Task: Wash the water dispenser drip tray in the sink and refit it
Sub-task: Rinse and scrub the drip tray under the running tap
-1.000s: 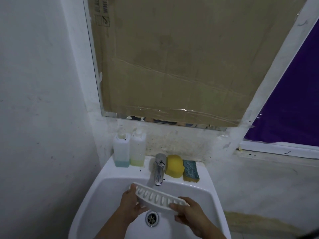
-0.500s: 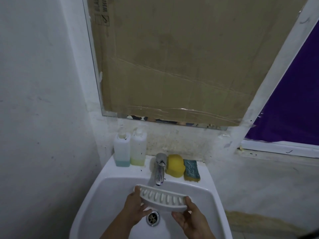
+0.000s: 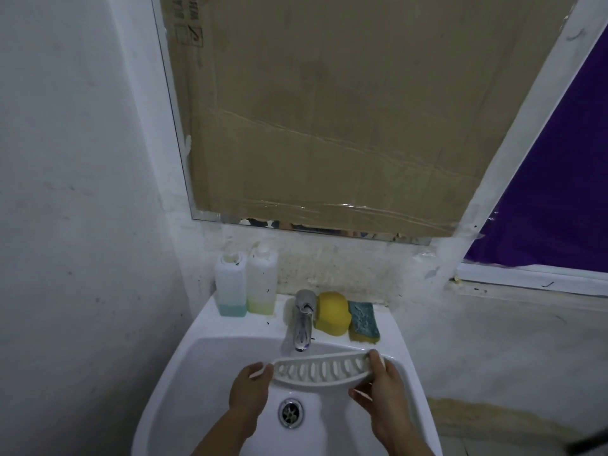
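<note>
While the white slotted drip tray (image 3: 322, 370) hung over the basin in the lower centre of the frame, both hands had hold of it, one at each end. The left hand (image 3: 248, 390) gripped the tray's left end, its thumb lying along the top edge and its fingers curled beneath, where they could not be seen clearly. The right hand (image 3: 383, 390) clasped the right end, with fingers (image 3: 375, 358) wrapped over the far rim and the thumb pressed under the near edge. The tray lay roughly level, slots facing up, just in front of and below the spout of the chrome tap (image 3: 303, 319), and directly above the metal drain (image 3: 290, 413) of the white sink (image 3: 204, 350). Whether water was running from the tap could not be told. On the sink's back ledge, left of the tap, stood two translucent bottles side by side and touching: one with blue liquid (image 3: 230, 284) at its bottom, the other with yellow-green liquid (image 3: 262, 281). Right of the tap sat a yellow sponge (image 3: 331, 312), and just beside it a second sponge with a green scouring face (image 3: 363, 320). Filling the upper centre of the frame, a sheet of brown cardboard (image 3: 345, 110) covered a mirror, with tape along its lower edge. A purple panel (image 3: 559, 192) showed at the right edge.
</note>
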